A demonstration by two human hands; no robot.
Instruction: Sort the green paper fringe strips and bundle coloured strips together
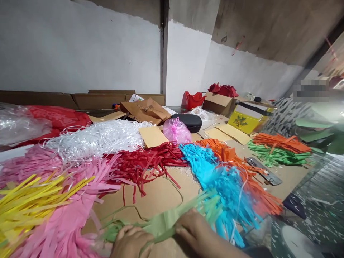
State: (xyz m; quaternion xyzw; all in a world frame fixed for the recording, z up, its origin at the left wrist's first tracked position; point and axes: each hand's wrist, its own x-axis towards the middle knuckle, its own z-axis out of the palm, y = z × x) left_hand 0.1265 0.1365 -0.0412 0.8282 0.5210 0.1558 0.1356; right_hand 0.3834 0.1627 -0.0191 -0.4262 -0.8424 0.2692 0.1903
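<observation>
No legible text, number or brand found anywhere in view. Far beyond the fingers, the folded brown paper bag (146,110) carries a dark printed mark, too small and blurred to read. Farther off, to the right of the fingers, the yellow cardboard box (245,122) bears a green tree emblem on its side, with no wording discernible. A white printed sheet (135,98) behind the bag shows coloured marks, likewise unreadable.
</observation>
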